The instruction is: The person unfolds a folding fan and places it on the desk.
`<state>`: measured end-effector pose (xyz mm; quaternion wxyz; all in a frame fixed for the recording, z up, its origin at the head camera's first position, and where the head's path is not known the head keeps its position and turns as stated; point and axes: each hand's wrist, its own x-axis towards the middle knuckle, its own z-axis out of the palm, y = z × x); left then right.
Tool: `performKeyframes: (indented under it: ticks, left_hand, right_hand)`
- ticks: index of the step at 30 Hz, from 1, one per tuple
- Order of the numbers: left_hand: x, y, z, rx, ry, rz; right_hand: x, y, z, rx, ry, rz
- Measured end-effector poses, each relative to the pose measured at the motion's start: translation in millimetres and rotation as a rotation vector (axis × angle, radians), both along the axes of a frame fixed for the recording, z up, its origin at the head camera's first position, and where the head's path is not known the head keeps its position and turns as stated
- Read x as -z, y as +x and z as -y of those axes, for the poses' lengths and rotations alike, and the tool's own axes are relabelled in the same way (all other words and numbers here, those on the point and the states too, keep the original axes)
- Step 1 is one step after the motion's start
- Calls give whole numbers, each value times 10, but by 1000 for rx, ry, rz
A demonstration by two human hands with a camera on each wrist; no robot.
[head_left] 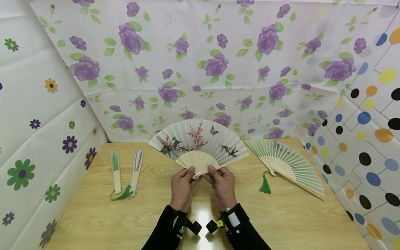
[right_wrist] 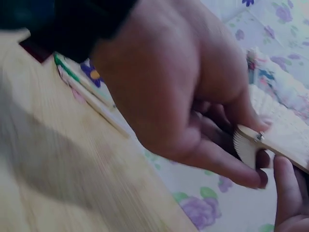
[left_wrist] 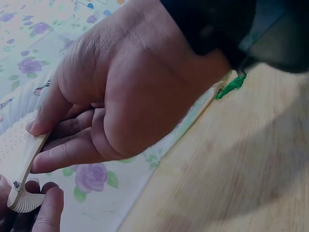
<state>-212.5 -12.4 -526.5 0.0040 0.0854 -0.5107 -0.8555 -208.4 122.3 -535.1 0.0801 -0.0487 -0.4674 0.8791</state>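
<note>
"Big things first: what's behind?"

"Floral cloth [head_left: 215, 66] across the top of the frame, then the worktop [head_left: 90, 215] along the bottom."

"And the fan they've got?"

"White fan [head_left: 203, 144], spread wide, held up mid-frame. Looks light as anything, but that thin pleated leaf would crease or tear easily, I reckon. Paper or fabric, I can't tell."

"There's an open green fan [head_left: 289, 166] too, lying right of centre."

"Yes. Look at the hands, though. Left hand [head_left: 181, 189]: grip clamped on the pivot end, thumb in front. Right hand [head_left: 223, 189]: grip clamped on the outer stick, just beside."

"Good hold?"

"I'd say so. Bunched sticks should be stiffest there, if a bit slippery. One slim rib alone might snap."

"Smaller things?"

"A folded green-topped fan [head_left: 115, 172] and a folded grey-topped fan [head_left: 136, 170], left of centre. Then the green tassel [head_left: 265, 184] beside the open one."

"And the tiny rivet [left_wrist: 18, 185] at the pivot."

"I wouldn't twist against that."
</note>
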Motion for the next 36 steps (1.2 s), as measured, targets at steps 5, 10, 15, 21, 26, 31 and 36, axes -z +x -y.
performKeyframes:
  ticks: [5, 10, 15, 21, 26, 31, 36]
  left_hand:
    - [-26, 7, 29, -14, -5, 2]
    - [-11, 35, 49, 15, -30, 9]
    - [-21, 49, 55, 41, -56, 29]
    - [-25, 43, 42, 60, -44, 19]
    - [-15, 26, 39, 56, -10, 10]
    - [-31, 32, 46, 58, -3, 8]
    - [-41, 45, 47, 62, -15, 25]
  right_hand:
    - [-1, 24, 66, 10, -23, -1]
    - [-5, 24, -46, -54, 39, -1]
    - [9, 14, -126, -87, 46, -1]
    - [-1, 16, -91, -27, -14, 28]
    - [-56, 33, -54, 3, -24, 52]
    - [-106, 23, -89, -21, 44, 43]
    - [-134, 31, -105, -29, 81, 38]
